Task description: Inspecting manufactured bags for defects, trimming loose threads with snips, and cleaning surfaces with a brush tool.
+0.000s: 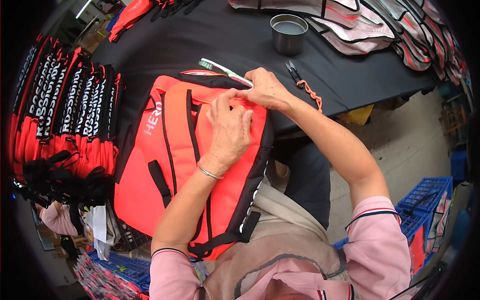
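Neon-red & blk fabric bag [135,192]: just off ctr of view twd 9 o'clock; upper end over blk cloth-covered table [165,40], lower end up against the person's front. White lettering btwn its 10 & 11 o'clock.
L bare hand [231,127]: on bag's face, btwn 1 & 2 o'clock of its middle; fingers bent, kept narrow, tips at bag's upper edge beside R bare hand [267,89]. Tips partly hidden, can't tell if fabric is pinched.
R bare hand: approx 1 o'clock on bag, at the upper corner; fingers bent & close tog., nearly meeting the L ones. Can't tell what's gripped.
Green-&-white plastic toothbrush [225,70]: btwn 12 & 1 o'clock, along bag's top edge; bristles twd 10, handle running to the R fingers.
Slim silver-coloured bangle [209,172]: round L wrist.
Small blk-handled thread snips [294,72]: on table, btwn 1 & 2 o'clock of bag; coiled orange cord [312,93] attached, trailing twd 5.
Round dark metal cup [289,42]: on table, 1 o'clock, beyond snips.
Stacked red-&-blk bags w/ white lettering [65,110]: approx 10 o'clock, near bag.
Grey-&-pink fabric pieces w/ blk edging [360,30]: heaped at 2 o'clock, far side.
Blue plastic crates [425,195]: past 3 o'clock, below table ht.
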### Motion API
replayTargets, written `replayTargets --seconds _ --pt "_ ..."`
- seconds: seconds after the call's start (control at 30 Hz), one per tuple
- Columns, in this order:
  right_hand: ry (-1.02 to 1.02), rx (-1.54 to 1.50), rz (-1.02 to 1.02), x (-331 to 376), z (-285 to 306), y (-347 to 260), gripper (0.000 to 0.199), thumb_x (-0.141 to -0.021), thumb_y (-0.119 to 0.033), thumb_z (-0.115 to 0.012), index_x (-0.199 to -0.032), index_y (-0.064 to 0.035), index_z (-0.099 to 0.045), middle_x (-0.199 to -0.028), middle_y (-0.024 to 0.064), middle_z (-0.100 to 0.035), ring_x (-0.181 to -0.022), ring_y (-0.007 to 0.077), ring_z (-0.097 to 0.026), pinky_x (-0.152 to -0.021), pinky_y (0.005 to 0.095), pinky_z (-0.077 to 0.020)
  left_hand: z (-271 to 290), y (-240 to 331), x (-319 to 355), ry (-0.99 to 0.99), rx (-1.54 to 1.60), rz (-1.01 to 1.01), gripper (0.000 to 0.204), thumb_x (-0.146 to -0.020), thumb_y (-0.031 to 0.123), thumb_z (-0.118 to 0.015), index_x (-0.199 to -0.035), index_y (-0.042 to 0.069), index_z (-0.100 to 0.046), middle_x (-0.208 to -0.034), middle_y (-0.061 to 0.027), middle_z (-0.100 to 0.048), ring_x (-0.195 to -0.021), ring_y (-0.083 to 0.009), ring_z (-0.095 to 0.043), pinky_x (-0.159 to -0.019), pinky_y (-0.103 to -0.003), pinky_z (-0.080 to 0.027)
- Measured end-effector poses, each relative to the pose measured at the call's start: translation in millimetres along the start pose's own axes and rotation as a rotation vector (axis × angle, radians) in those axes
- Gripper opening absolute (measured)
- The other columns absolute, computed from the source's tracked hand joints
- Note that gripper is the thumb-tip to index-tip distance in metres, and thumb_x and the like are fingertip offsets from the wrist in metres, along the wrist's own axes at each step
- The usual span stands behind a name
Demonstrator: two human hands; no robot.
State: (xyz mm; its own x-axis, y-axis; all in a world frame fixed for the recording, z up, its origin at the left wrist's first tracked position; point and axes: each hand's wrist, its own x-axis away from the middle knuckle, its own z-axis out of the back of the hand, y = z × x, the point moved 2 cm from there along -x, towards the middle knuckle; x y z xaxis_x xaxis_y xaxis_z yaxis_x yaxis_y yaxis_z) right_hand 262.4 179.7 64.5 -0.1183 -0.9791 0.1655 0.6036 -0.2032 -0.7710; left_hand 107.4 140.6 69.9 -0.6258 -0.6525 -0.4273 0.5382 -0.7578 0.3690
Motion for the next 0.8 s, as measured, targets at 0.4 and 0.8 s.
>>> replayTargets --seconds 0.4,0.8 --pt "-0.034 -0.164 0.036 15 -4 17 0.042 -0.072 -0.033 -0.076 -0.09 0.0047 -0.068 -0.073 0.0169 -0.065 -0.072 0.0265 -0.064 -0.07 0.0369 -0.049 30 -9 31 -0.127 -0.221 -0.023 0.022 -0.085 0.024 -0.068 -0.076 0.003 -0.067 -0.139 -0.0165 -0.044 -0.125 -0.0333 -0.038 -0.103 -0.05 -0.026" --pt "-0.005 -0.123 0.0 16 -13 16 0.051 -0.074 -0.037 -0.076 -0.104 0.0033 -0.068 -0.09 0.0197 -0.069 -0.091 0.0324 -0.068 -0.079 0.0408 -0.0524 4 -7 22 -0.145 -0.177 0.234 0.024 -0.084 0.027 -0.07 -0.077 0.004 -0.068 -0.143 -0.0208 -0.039 -0.131 -0.0365 -0.033 -0.106 -0.052 -0.024"
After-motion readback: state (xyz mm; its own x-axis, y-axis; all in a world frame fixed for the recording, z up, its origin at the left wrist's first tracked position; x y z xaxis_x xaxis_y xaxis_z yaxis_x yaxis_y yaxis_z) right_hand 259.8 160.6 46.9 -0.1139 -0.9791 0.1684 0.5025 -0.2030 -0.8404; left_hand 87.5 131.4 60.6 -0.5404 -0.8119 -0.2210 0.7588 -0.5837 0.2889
